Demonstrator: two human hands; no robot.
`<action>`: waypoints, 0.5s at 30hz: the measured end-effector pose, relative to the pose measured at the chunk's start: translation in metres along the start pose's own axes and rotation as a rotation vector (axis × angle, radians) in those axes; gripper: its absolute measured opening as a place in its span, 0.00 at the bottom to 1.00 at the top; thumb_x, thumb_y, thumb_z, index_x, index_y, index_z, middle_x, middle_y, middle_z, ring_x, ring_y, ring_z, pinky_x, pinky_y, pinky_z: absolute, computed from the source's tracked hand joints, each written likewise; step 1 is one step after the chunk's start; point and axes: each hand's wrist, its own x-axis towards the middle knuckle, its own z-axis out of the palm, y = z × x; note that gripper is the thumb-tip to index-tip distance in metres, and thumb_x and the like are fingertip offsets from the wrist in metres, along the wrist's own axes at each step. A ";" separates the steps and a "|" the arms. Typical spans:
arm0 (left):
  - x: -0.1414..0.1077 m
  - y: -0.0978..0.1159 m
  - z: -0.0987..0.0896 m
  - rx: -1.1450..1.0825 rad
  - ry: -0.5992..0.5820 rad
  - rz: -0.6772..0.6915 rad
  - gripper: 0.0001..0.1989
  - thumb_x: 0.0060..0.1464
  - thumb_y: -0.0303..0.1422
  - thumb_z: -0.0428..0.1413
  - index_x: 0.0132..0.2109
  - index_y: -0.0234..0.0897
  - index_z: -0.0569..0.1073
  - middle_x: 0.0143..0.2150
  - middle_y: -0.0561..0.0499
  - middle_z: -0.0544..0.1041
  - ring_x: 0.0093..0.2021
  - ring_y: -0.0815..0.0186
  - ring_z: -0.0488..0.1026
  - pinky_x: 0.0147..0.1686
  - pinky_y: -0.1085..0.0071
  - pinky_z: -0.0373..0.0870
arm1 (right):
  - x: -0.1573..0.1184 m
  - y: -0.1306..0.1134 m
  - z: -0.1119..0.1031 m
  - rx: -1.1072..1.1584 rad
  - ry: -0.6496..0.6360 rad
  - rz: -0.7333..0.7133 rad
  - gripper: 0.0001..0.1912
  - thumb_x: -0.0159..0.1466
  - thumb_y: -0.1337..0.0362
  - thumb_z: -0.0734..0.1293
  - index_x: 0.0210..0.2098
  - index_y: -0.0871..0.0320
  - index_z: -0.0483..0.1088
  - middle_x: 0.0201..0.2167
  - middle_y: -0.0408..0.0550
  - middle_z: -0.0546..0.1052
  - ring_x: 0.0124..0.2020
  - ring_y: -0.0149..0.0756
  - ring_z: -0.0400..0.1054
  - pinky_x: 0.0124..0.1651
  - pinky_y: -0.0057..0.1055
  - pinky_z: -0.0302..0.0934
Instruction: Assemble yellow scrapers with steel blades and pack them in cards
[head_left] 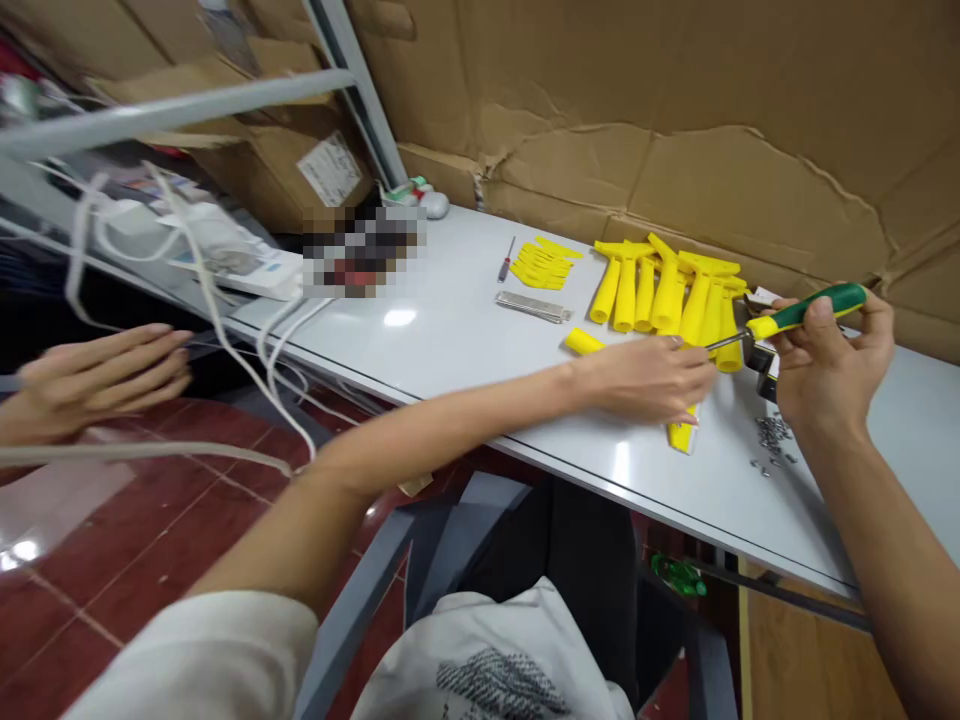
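My left hand (649, 382) is closed around a yellow plastic T-shaped scraper (583, 342) lying low over the white table. Its handle end sticks out to the left and its wide head shows below my fingers. In my right hand (836, 365) is a screwdriver (817, 308) with a green and yellow handle. The shaft points left, toward the scraper; its tip is hidden by my left hand. Several more yellow scrapers (701, 295) lie in a row behind. Small metal fasteners (772, 435) are heaped beside my right wrist.
Flat yellow pieces (544, 264), a stack of metal strips (534, 306) and a small screwdriver (507, 260) lie farther left. Cardboard (675, 120) walls the back. White cables (217, 300) hang at the left, near another person's hand (112, 375). Part of the tabletop is pixelated.
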 end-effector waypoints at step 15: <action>-0.080 0.202 0.020 -0.206 0.413 -0.316 0.08 0.65 0.29 0.59 0.35 0.35 0.78 0.36 0.47 0.81 0.33 0.65 0.76 0.26 0.67 0.69 | 0.029 0.023 -0.013 0.051 0.185 -0.041 0.19 0.61 0.78 0.69 0.44 0.48 0.63 0.28 0.35 0.76 0.29 0.37 0.81 0.30 0.31 0.75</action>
